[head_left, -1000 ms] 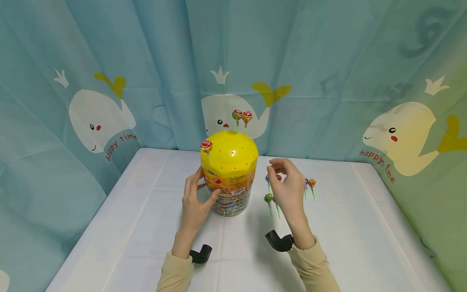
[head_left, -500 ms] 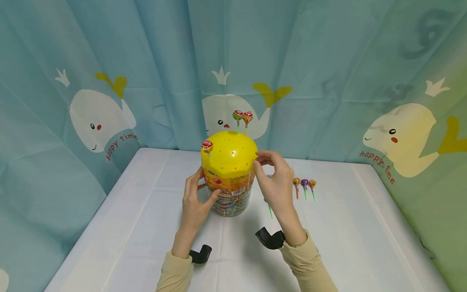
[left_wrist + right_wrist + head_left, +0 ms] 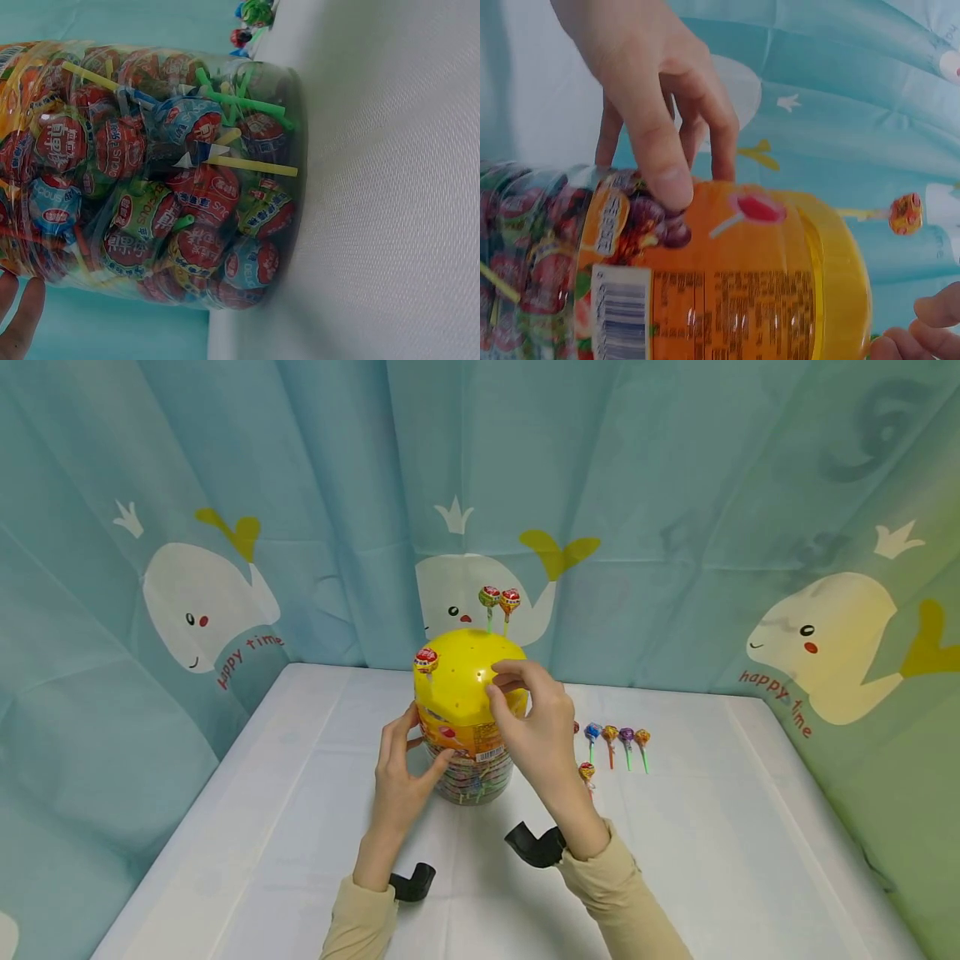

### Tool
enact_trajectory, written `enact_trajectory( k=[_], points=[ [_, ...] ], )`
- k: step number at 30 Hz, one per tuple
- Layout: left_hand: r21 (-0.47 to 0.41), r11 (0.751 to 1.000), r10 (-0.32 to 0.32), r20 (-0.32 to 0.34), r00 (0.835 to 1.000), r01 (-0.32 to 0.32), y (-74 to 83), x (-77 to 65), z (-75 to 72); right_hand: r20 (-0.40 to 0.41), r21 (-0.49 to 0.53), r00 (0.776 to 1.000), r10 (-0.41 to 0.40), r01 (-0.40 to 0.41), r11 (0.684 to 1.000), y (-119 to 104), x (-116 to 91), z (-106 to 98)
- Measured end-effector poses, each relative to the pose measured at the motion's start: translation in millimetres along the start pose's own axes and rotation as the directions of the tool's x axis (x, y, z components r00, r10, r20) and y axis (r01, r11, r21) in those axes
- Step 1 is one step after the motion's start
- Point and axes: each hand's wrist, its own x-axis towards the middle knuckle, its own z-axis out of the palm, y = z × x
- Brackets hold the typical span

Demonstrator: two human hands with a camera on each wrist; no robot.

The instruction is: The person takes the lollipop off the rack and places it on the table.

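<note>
A clear jar (image 3: 472, 785) packed with wrapped lollipops (image 3: 202, 187) stands upright, under a domed yellow lid (image 3: 457, 685) with small holes. My left hand (image 3: 401, 785) holds its left side, fingers along the wall and thumb across the front; in the right wrist view, the left thumb (image 3: 667, 172) presses the orange label (image 3: 727, 232). My right hand (image 3: 536, 718) is at the right front of the lid, thumb and bent fingers close together. I cannot tell whether they hold anything. A red-wrapped lollipop (image 3: 426, 661) sticks up at the lid's left; green (image 3: 489, 597) and orange (image 3: 510, 602) ones stand at its back.
Right of the jar, several loose lollipops lie on the white tabletop: blue (image 3: 592, 732), orange (image 3: 610, 734), purple (image 3: 627, 737) and others, partly hidden by my right hand. A whale-print curtain (image 3: 660, 510) hangs behind the table.
My right hand has moved left, from above the loose lollipops to the front right of the yellow lid. The left hand and the jar have stayed in place.
</note>
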Motion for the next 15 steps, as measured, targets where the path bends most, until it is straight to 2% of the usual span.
enact_trajectory(
  k=[5,15],
  points=[
    [-0.01,1.0,0.016,-0.008,1.0,-0.016,-0.9,0.2,0.5,0.023,0.006,0.999,-0.026,0.026,1.0,-9,4,8],
    [0.017,1.0,0.011,-0.003,1.0,-0.011,-1.8,0.0,0.3,0.093,0.005,0.995,-0.021,0.021,1.0,-20,12,26]
  ],
)
